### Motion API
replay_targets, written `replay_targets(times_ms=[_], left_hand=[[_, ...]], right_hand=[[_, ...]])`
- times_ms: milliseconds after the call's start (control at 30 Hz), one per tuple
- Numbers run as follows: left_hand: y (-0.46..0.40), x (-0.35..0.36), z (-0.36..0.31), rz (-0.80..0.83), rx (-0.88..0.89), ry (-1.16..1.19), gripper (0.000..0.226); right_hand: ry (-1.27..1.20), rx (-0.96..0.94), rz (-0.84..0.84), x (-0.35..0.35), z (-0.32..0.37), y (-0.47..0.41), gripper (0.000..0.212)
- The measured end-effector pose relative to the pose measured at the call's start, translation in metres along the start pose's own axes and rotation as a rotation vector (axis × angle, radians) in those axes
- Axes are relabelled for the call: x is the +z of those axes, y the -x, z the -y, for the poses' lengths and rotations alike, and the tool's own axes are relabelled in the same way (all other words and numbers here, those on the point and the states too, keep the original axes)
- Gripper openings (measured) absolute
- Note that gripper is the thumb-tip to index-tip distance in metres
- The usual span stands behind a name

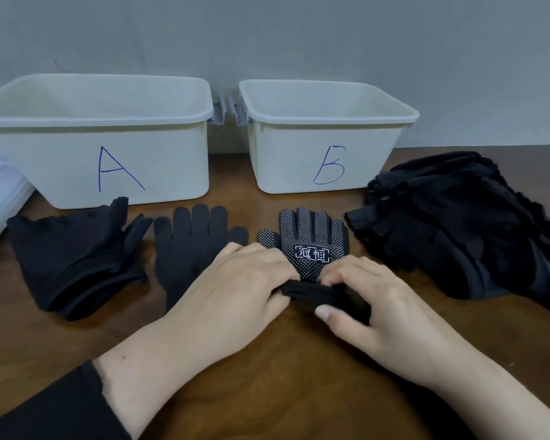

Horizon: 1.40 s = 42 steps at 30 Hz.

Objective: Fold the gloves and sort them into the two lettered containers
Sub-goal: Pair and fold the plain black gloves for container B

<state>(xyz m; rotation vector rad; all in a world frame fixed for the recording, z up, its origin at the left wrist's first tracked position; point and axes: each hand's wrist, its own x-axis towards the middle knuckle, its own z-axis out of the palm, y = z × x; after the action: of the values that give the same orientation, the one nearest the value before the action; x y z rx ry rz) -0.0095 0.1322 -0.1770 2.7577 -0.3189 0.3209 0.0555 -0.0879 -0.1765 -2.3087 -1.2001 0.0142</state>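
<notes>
1. Black knit fabric with white grip dots identifies the dotted glove (311,246); it lies palm-side up on the brown wooden table (267,376), directly in front of container B (324,154), fingers pointing toward that container.
2. Cuff end of the dotted glove: rolled or folded up into a thick black band on the side of the glove away from container B, between the two hands.
3. Left hand (235,287): fingers curled over the left end of the folded cuff, pressing and gripping it. The palm also covers part of the plain black glove (188,249).
4. Right hand (372,300): fingers curled over the top of the folded cuff, thumb under its near edge, pinching the fold. The dotted palm and fingers of the glove extend beyond both grips, toward container B.
5. Plain black glove: flat on the table, just left of the dotted glove, in front of the gap between container A (108,154) and container B.
6. Stack of black gloves (73,262): left of the plain glove, in front of container A.
7. Large heap of black gloves (464,227): right of container B, near the dotted glove.
8. Container A stands left of container B, both against the grey wall (267,33); their interiors are only partly visible.
</notes>
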Motion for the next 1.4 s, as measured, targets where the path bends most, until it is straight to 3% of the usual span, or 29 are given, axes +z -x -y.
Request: replay_targets(times_ms=[100, 233, 333, 467, 667, 767, 833, 1000, 1200, 1400], left_hand=[[-0.001, 0.002, 0.003, -0.016, -0.036, 0.081, 0.010], [-0.008, 0.005, 0.001, -0.075, -0.110, 0.125, 0.024], [-0.011, 0.003, 0.001, -0.105, -0.196, 0.164, 0.018], [-0.012, 0.002, 0.004, -0.105, -0.274, 0.225, 0.044], [-0.014, 0.001, 0.007, -0.107, -0.175, 0.015, 0.044], [-0.016, 0.003, 0.010, -0.095, -0.035, -0.097, 0.028], [-0.013, 0.005, 0.012, -0.055, 0.044, -0.123, 0.025], [-0.006, 0.000, 0.015, 0.057, 0.004, -0.106, 0.041], [-0.009, 0.001, 0.015, 0.085, -0.010, -0.132, 0.053], [-0.010, 0.003, 0.012, -0.012, -0.033, -0.076, 0.036]], right_hand=[[0.024, 0.045, 0.000, 0.002, -0.003, -0.001, 0.027], [-0.165, 0.176, -0.123, 0.004, -0.008, -0.009, 0.015], [-0.264, 0.250, -0.174, 0.005, -0.011, -0.016, 0.026], [-0.221, 0.269, -0.219, 0.011, -0.017, -0.021, 0.042], [0.052, 0.146, -0.229, 0.010, -0.020, -0.021, 0.021], [0.200, 0.044, -0.209, 0.013, -0.023, -0.023, 0.022], [0.227, 0.022, -0.139, 0.010, -0.019, -0.021, 0.029], [0.174, 0.077, 0.024, 0.002, -0.018, -0.016, 0.055], [0.110, 0.107, -0.041, 0.005, -0.021, -0.018, 0.036], [0.062, 0.143, -0.154, 0.006, -0.010, -0.018, 0.020]])
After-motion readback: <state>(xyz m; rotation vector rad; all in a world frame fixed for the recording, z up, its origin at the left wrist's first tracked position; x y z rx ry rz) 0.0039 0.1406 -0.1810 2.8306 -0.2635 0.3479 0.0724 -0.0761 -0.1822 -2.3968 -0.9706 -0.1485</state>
